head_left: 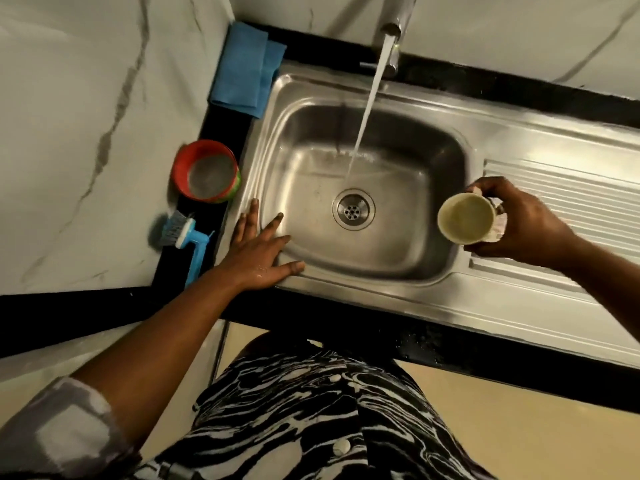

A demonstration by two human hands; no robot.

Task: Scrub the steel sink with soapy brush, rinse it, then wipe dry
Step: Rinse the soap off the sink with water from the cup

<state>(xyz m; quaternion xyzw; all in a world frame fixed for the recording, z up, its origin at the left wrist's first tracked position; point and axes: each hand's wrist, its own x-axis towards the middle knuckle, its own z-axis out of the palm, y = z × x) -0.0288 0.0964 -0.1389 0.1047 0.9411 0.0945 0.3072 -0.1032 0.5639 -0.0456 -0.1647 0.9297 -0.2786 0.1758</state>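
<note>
A: Where are we at? We see the steel sink (pixel 346 292) set in the black counter (pixel 450 358), the tap (pixel 394 29) running, and water landing in the basin just behind the drain (pixel 353 208).

B: Yep. Our left hand (pixel 259 251) lies flat on the sink's front-left corner, fingers straight and spread, gripping nothing. Our right hand (pixel 519 223) is wrapped round a cream cup (pixel 465 218), mouth tipped toward us, over the basin's right edge by the ribbed draining board (pixel 571 202).

A: And the brush (pixel 183 237)?

B: It's blue, lying on the counter left of the sink, apart from both hands. There's a red bowl (pixel 207 171) just behind it and a folded blue cloth (pixel 246 67) at the back corner.
</note>
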